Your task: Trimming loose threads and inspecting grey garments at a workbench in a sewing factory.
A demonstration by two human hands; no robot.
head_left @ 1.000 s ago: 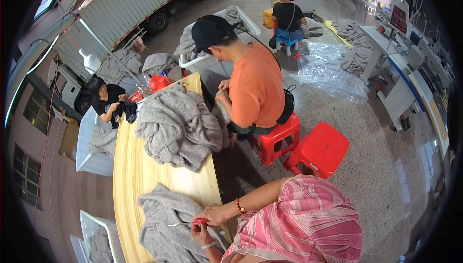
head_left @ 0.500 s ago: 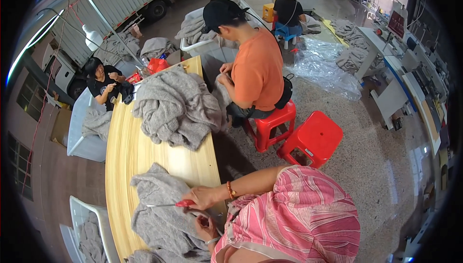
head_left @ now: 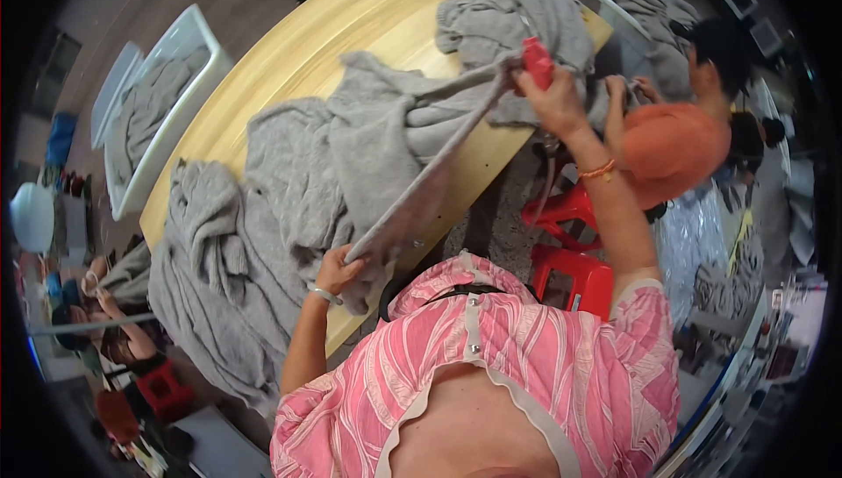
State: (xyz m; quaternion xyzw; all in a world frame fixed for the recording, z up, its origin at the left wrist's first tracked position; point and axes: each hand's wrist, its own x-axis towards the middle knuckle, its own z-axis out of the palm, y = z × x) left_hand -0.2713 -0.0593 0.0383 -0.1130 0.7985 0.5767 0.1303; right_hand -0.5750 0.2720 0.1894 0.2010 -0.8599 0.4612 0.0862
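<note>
A grey knit garment (head_left: 377,131) is stretched over the wooden table, its long edge pulled taut between my two hands. My left hand (head_left: 338,269) pinches the near end of that edge at the table's front. Farther off to the right, my raised right hand (head_left: 554,103) grips the other end together with red-handled scissors (head_left: 537,63), whose thin metal blade points up and left. Most of the scissors' handle lies inside my fingers. More grey knit (head_left: 215,259) lies heaped at the left and hangs over the table edge.
Another grey knit pile (head_left: 513,17) covers the far part of the wooden table (head_left: 289,53). A white bin (head_left: 215,66) of knitwear stands left of it. At the right sit a person in orange (head_left: 675,149) and red stools (head_left: 574,276). Another person (head_left: 123,316) works at far left.
My view has turned to the left. My hands, close together over the garment before, are now wide apart, and the garment's edge is lifted and stretched between them. The scissors stay in my right hand.
</note>
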